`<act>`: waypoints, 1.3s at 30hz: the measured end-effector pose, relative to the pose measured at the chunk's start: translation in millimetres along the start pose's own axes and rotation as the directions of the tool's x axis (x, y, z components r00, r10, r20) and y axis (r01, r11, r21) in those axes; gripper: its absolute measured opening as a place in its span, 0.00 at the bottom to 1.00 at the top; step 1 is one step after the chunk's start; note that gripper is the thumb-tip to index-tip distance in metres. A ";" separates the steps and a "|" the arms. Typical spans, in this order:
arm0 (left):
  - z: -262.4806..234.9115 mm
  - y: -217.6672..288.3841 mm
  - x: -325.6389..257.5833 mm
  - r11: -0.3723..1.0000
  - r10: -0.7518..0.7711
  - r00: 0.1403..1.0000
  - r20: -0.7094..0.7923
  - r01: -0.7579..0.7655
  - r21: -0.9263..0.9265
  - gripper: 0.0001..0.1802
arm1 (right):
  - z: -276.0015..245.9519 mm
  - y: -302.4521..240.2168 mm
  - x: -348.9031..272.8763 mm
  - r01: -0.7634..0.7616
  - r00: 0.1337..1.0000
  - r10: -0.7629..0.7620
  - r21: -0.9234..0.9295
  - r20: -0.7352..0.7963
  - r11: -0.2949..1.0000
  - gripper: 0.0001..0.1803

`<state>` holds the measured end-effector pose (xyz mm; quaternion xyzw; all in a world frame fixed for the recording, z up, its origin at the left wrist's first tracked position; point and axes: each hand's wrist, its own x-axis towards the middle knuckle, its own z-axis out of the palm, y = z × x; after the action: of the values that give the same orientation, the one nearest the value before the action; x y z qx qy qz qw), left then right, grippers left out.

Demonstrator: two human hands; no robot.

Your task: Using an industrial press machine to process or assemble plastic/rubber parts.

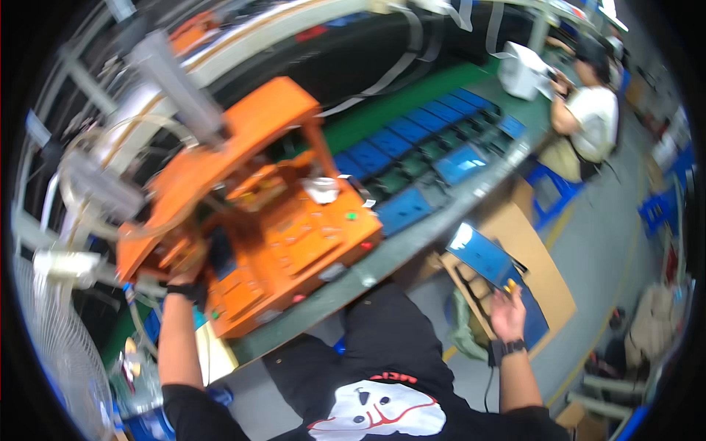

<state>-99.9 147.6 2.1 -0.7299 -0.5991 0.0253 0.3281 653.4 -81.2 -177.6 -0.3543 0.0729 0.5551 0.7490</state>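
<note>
At the left end of an orange press fixture [298, 253], my left hand [187, 272] reaches in under its top bar. The fingers there are mostly hidden by the machine and smeared by motion. A dark flat piece [220, 253] lies in the fixture beside that hand. On the right, my right hand [507, 314] is palm up, its fingers closed at the near corner of a glossy blue panel [479, 251] with a dark edge. Something small and yellow shows at those fingertips. The panel is tilted above an open cardboard box [548, 283] with blue sheet inside.
Several blue panels [412, 132] lie in rows along the green bench [353, 283]. A person [588, 117] sits on a blue stool [555, 195] at the far right, near a white machine [521, 71]. A fan [62, 338] stands at the left.
</note>
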 end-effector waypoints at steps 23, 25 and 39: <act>-46.4 68.0 -116.6 0.233 -0.683 0.694 0.228 0.502 -0.833 0.35 | -319.2 -189.9 54.9 0.208 0.508 -0.477 -0.435 -0.717 0.876 0.11; -17.6 44.8 -130.6 0.271 -0.681 0.701 0.212 0.510 -0.816 0.35 | -338.9 -195.5 68.4 0.051 0.517 -0.454 -0.503 -0.726 0.863 0.12; -22.8 51.4 -119.8 0.299 -0.616 0.769 0.167 0.426 -0.854 0.33 | -336.1 -216.1 92.6 -0.301 0.522 -0.720 -0.888 -0.458 0.347 0.29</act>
<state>-79.7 27.1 -48.9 -0.5538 -0.6978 -0.4531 -0.0321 974.3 -243.3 -375.0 -0.9206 0.0368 0.1356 0.3645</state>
